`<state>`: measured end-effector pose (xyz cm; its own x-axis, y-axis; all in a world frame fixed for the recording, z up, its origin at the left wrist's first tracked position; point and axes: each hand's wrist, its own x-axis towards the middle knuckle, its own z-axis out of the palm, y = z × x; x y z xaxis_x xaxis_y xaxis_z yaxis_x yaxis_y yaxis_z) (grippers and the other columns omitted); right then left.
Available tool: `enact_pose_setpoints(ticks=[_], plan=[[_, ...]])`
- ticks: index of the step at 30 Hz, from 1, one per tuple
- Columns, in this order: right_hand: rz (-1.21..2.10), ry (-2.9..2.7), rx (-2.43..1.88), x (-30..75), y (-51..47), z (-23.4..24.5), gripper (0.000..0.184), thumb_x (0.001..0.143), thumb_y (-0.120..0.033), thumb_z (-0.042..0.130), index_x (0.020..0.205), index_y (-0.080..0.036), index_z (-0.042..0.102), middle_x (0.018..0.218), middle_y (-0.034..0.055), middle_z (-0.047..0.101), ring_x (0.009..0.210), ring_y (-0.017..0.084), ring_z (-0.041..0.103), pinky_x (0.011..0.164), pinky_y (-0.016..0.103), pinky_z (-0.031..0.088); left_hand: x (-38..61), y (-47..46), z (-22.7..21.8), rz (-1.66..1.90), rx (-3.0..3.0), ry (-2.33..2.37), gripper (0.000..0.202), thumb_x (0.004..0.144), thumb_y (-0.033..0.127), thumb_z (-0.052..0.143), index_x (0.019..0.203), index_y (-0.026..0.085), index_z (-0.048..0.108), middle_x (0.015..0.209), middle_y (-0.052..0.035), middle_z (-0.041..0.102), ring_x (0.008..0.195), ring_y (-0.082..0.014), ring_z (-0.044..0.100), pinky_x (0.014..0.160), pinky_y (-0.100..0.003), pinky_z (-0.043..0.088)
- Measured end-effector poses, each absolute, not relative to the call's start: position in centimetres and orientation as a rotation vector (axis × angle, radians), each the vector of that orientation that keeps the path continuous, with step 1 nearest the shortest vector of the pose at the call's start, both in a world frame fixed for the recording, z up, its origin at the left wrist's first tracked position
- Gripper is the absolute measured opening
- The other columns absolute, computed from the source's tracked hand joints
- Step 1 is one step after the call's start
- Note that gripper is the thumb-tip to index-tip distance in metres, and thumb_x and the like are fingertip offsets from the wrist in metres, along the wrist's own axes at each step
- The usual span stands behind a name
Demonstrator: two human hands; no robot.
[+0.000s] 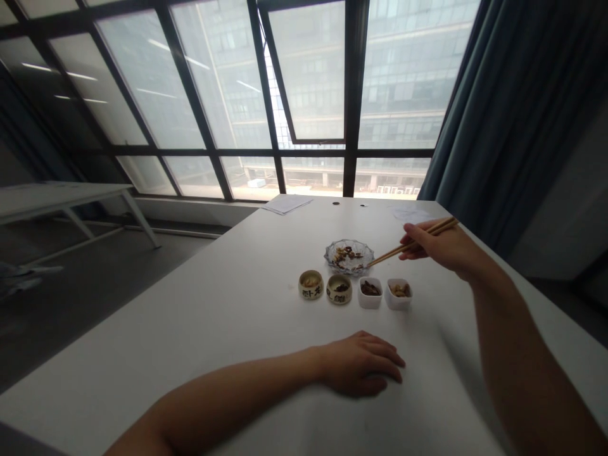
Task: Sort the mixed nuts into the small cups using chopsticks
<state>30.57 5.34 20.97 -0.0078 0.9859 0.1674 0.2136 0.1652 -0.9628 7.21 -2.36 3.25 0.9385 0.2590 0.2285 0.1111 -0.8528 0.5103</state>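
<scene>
right hand [439, 246] clamped on wooden chopsticks [394, 248] | tips by cut-glass dish [349, 257] | left hand [361, 366] open, resting on smooth white counter [237, 316] | round ceramic cups [311, 285], square white cups [370, 292]

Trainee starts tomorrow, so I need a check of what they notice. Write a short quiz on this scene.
1. Which hand holds the wooden chopsticks?
2. How many white square cups stand beside the round lettered ceramic cups?
3. True or false: the left hand rests on the table holding nothing.

Key: 1. The right hand. 2. Two. 3. True.
</scene>
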Motion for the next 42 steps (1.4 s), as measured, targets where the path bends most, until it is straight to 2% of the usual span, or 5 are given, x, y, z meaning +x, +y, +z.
enact_pose_setpoints(ticks=[8, 14, 21, 31, 42], plan=[[0.739, -1.532, -1.05, 29.5, 11.4, 15.8, 0.048, 0.085, -0.062, 0.079, 0.081, -0.014, 0.077, 0.079, 0.0133, 0.079, 0.063, 0.025, 0.079, 0.058, 0.032, 0.068, 7.2, -2.4, 3.1, 0.408, 2.599, 0.269, 0.035, 0.095, 0.033, 0.054, 0.128, 0.026, 0.066, 0.146, -0.0068, 0.066, 0.142, -0.0234, 0.055, 0.124, -0.041, 0.036], [0.765, -1.641, -1.048, 28.2, 13.7, 11.9, 0.047, 0.086, -0.06, 0.077, 0.077, -0.014, 0.077, 0.07, 0.0105, 0.077, 0.065, 0.025, 0.078, 0.058, 0.029, 0.064, 7.2, -2.3, 2.9, 0.416, 2.618, 0.257, 0.034, 0.095, 0.032, 0.055, 0.126, 0.025, 0.067, 0.145, -0.0074, 0.066, 0.143, -0.0234, 0.054, 0.125, -0.04, 0.035], [0.751, -1.759, -1.039, 27.9, 15.3, 9.8, 0.042, 0.089, -0.057, 0.073, 0.081, -0.016, 0.079, 0.072, 0.0096, 0.078, 0.069, 0.027, 0.079, 0.064, 0.032, 0.063, 7.2, -2.3, 2.8, 0.429, 2.616, 0.24, 0.034, 0.094, 0.032, 0.055, 0.125, 0.023, 0.067, 0.144, -0.0085, 0.067, 0.143, -0.0241, 0.054, 0.124, -0.04, 0.036], [0.86, -1.655, -1.044, 27.5, 16.2, 8.4, 0.051, 0.082, -0.065, 0.078, 0.078, -0.014, 0.079, 0.077, 0.014, 0.081, 0.073, 0.029, 0.08, 0.067, 0.036, 0.067, 7.1, -2.1, 2.7, 0.422, 2.601, 0.232, 0.035, 0.094, 0.032, 0.055, 0.126, 0.024, 0.067, 0.145, -0.0085, 0.066, 0.144, -0.0245, 0.054, 0.125, -0.041, 0.035], [0.895, -1.374, -1.048, 27.5, 14.8, 11.6, 0.037, 0.085, -0.046, 0.085, 0.073, -0.012, 0.076, 0.076, 0.0153, 0.08, 0.064, 0.026, 0.08, 0.061, 0.029, 0.068, 7.1, -2.2, 3.0, 0.41, 2.604, 0.234, 0.035, 0.095, 0.032, 0.054, 0.126, 0.023, 0.067, 0.145, -0.0086, 0.066, 0.144, -0.0243, 0.054, 0.125, -0.04, 0.035]])
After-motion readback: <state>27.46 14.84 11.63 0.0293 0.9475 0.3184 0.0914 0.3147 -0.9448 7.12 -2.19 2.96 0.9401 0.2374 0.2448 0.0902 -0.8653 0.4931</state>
